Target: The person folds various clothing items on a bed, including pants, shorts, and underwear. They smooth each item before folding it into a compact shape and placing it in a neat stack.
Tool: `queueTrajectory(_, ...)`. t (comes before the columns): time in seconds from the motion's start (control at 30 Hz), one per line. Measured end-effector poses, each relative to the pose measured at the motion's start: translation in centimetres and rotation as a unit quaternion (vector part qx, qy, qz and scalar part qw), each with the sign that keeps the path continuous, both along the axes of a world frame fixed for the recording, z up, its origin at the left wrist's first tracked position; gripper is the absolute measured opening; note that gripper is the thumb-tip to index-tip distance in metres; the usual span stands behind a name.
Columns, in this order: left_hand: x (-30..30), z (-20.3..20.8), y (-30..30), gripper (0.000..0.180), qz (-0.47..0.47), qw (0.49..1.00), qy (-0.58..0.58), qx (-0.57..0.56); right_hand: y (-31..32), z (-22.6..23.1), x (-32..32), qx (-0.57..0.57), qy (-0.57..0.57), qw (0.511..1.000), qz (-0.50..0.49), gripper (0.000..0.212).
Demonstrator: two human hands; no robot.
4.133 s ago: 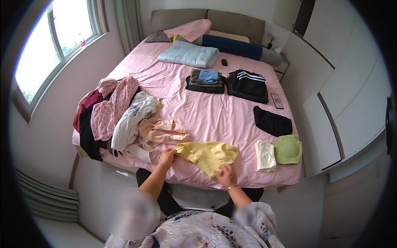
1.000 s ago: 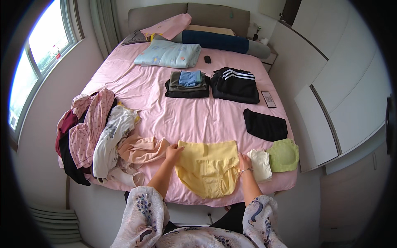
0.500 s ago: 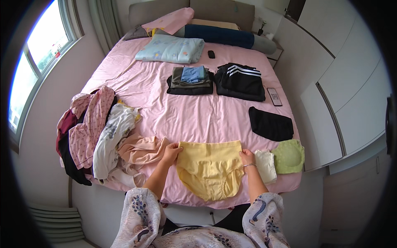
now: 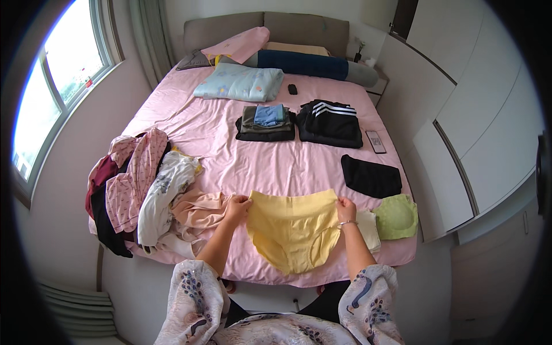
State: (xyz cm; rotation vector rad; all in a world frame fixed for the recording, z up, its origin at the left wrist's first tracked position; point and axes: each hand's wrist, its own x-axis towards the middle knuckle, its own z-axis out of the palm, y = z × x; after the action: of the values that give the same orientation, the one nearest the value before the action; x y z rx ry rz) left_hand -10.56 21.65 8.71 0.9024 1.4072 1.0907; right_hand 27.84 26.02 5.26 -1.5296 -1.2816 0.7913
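A pair of yellow underpants is stretched out by its wide waistband at the near edge of the bed, leg openings toward me. My left hand pinches the left end of the waistband. The right end is gripped by my right hand, which has a bracelet at the wrist. Beside my right forearm lies a folded white garment, partly covered by the arm. A green bra rests just right of it. Left of my left hand is a crumpled peach garment.
Loose clothes form a pile at the left, with a pink patterned garment and a white shirt. Folded stacks and black striped clothes sit mid-bed. A black folded garment and a phone are at the right.
Both hands have raised the waistband slightly away from me, and the underpants now look lifted and less flat. The whole view has shifted a little.
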Motion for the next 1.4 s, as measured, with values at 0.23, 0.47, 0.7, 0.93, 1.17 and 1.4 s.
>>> queueTrajectory(0.23,-0.7,4.5,-2.6,0.007,0.054,0.992,-0.115,-0.026,3.1,9.0,-2.6,0.104,-0.072,0.992,-0.013,0.015)
queueTrajectory(0.47,-1.1,-6.7,-12.2,0.006,0.114,0.936,-0.309,-0.126,-4.4,0.6,-9.5,-0.036,0.039,0.985,0.165,0.011)
queueTrajectory(0.7,8.2,-4.1,-23.0,0.017,-0.017,0.876,-0.375,-0.302,-21.1,-2.3,-13.8,-0.428,0.304,0.826,0.208,0.034)
queueTrajectory(0.93,2.8,-7.7,-15.1,0.020,0.038,0.992,0.122,-0.014,-20.1,-4.3,-11.3,-0.391,0.423,0.786,0.222,0.019)
queueTrajectory(1.17,3.6,-5.8,0.5,0.043,-0.003,0.972,0.223,0.080,-22.0,-2.9,-12.8,-0.412,0.337,0.795,0.292,0.038)
queueTrajectory(1.4,5.2,-5.9,5.8,0.041,-0.188,0.930,0.312,0.037,-23.0,-3.9,-14.4,-0.451,0.463,0.725,0.237,0.025)
